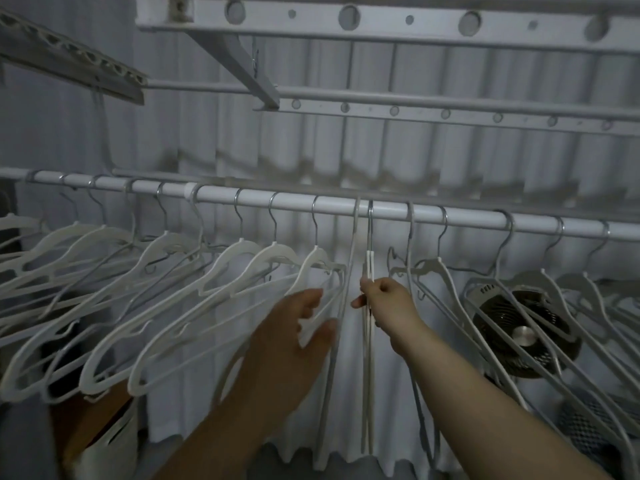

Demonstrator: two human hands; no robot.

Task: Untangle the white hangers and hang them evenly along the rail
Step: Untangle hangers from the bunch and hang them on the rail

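- Rail (346, 204) runs across mid frame w/ white hangers (242, 244) hooked all along it. The left batch is spaced out but swung at a slant. The right batch looks more crowded & crossed, near the fan (526, 334).
- Right hand (384, 299) pinches the middle hanger (369, 268) below its neck, fingers curled round the thin frame — prob. to hold it straight down & edge-on, clear of its neighbours, while it's placed.
- Left hand (294, 334) is spread, fingers fairly straight, touching the hanger arms just left of the pinched one. It grips nothing — looks like it's pressing that batch aside to open a gap.
- Hooks either side of the middle hanger sit close together, so spacing there isn't even yet.
- Judgement: left stretch approx. done. The middle needs a nudge, and the right stretch needs untangling next.
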